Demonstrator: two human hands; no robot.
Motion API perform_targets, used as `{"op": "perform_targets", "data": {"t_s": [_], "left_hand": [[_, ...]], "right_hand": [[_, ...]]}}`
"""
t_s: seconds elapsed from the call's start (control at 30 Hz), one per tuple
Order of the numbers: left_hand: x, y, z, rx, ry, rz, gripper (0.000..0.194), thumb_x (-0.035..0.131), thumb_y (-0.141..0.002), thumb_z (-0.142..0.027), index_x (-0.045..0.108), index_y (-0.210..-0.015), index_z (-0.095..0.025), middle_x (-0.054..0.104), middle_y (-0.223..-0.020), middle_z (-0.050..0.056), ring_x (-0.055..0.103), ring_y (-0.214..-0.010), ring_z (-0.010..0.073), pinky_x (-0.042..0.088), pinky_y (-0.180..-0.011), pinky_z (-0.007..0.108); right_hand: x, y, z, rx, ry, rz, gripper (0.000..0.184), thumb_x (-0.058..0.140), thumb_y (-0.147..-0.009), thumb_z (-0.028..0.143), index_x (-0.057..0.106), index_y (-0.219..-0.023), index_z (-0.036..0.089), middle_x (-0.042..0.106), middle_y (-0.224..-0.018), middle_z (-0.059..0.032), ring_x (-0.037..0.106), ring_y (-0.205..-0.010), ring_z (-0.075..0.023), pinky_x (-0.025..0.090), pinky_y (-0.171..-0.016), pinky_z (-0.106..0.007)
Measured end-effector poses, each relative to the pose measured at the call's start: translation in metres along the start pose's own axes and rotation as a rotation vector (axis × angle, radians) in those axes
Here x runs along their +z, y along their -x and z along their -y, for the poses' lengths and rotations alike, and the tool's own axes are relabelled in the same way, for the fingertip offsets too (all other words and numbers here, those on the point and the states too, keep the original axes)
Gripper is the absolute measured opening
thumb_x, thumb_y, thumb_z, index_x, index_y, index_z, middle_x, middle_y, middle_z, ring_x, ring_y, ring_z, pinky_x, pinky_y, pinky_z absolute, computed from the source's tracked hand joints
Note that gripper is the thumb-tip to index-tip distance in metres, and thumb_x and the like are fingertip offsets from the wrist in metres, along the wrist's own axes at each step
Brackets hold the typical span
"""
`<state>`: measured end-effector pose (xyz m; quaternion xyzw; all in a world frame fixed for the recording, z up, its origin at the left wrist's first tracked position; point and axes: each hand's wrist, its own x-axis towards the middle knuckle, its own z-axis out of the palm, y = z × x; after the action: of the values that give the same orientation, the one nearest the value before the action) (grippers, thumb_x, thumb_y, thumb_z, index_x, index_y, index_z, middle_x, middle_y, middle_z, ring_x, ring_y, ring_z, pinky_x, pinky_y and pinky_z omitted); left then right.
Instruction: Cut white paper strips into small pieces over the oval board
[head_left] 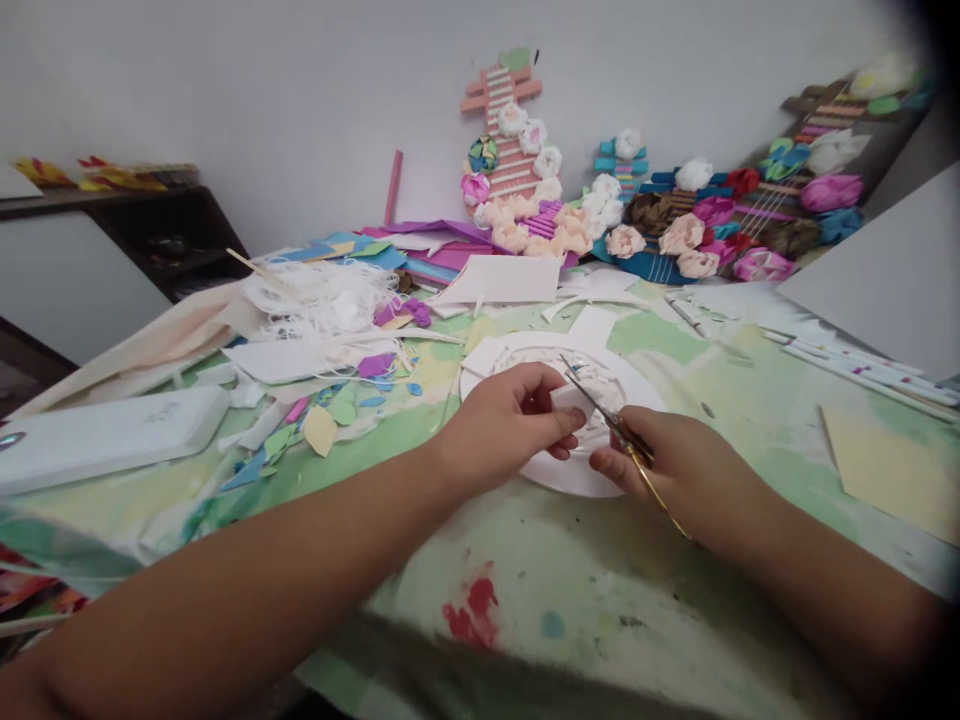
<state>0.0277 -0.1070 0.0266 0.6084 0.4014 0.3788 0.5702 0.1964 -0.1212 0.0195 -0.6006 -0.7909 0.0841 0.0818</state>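
Between the thumb and fingers of my left hand (510, 420) is pinched a small piece of white paper (571, 400). My right hand (679, 465) grips a pair of scissors (626, 435) with gold-coloured handles. The dark blades point up and to the left, at the edge of the paper piece; I cannot tell how far apart they are. Below both hands lies a round white cutout (637, 390) with a tab at its far side. White scraps lie in its middle, partly hidden by my hands.
White string (322, 300) lies heaped at the left, near coloured paper scraps (337, 410) and a white box (120, 435). Guitar-shaped crafts with paper flowers (525, 170) lean on the back wall. A cream sheet (892, 470) and thin sticks (862, 365) lie at right.
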Motion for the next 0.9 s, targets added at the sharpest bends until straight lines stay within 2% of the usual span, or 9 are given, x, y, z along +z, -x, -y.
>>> {"op": "perform_targets", "data": {"t_s": [0.27, 0.43, 0.63, 0.77, 0.9], "left_hand": [[0.0022, 0.0016, -0.0003, -0.08, 0.157, 0.0, 0.01, 0.057, -0.067, -0.02, 0.051, -0.071, -0.014, 0.056, -0.058, -0.003, 0.055, -0.053, 0.006, 0.044, -0.055, 0.019], [0.0042, 0.0025, 0.0021, -0.081, 0.112, 0.043, 0.012, 0.058, -0.066, -0.021, 0.053, -0.073, -0.014, 0.057, -0.058, -0.001, 0.057, -0.056, 0.009, 0.046, -0.059, 0.023], [0.0019, 0.0029, -0.001, -0.057, 0.082, -0.032, 0.01, 0.057, -0.066, -0.022, 0.055, -0.071, -0.014, 0.053, -0.053, -0.003, 0.052, -0.049, 0.0061, 0.043, -0.05, 0.018], [-0.0005, 0.0007, 0.0007, -0.048, 0.05, -0.007, 0.008, 0.056, -0.066, -0.021, 0.055, -0.07, -0.014, 0.052, -0.052, -0.003, 0.05, -0.048, 0.0055, 0.041, -0.048, 0.017], [-0.0014, -0.0008, 0.0021, -0.101, 0.045, 0.024, 0.007, 0.057, -0.065, -0.02, 0.055, -0.069, -0.014, 0.049, -0.047, -0.004, 0.048, -0.044, 0.0058, 0.041, -0.044, 0.017]], "right_hand": [[-0.0004, 0.0013, 0.0007, 0.023, 0.018, -0.013, 0.035, 0.039, -0.07, 0.052, 0.037, -0.056, 0.02, 0.046, -0.051, 0.0001, 0.039, -0.046, -0.0121, 0.024, -0.043, -0.023], [0.0024, 0.003, 0.0042, -0.002, -0.025, -0.021, 0.031, 0.04, -0.07, 0.05, 0.04, -0.064, 0.02, 0.05, -0.058, -0.0009, 0.043, -0.049, -0.0123, 0.026, -0.044, -0.022], [-0.0024, 0.0008, 0.0012, 0.019, 0.049, -0.007, 0.039, 0.039, -0.069, 0.055, 0.038, -0.052, 0.02, 0.045, -0.047, 0.0004, 0.039, -0.045, -0.0114, 0.023, -0.041, -0.022], [-0.0019, -0.0001, -0.0012, 0.011, 0.058, 0.011, 0.038, 0.04, -0.067, 0.055, 0.04, -0.053, 0.02, 0.046, -0.048, 0.0004, 0.039, -0.044, -0.0115, 0.023, -0.041, -0.022], [-0.0001, 0.0002, -0.0014, 0.002, 0.044, 0.027, 0.038, 0.04, -0.068, 0.056, 0.044, -0.056, 0.02, 0.049, -0.051, -0.0003, 0.041, -0.045, -0.0118, 0.024, -0.041, -0.022]]}}
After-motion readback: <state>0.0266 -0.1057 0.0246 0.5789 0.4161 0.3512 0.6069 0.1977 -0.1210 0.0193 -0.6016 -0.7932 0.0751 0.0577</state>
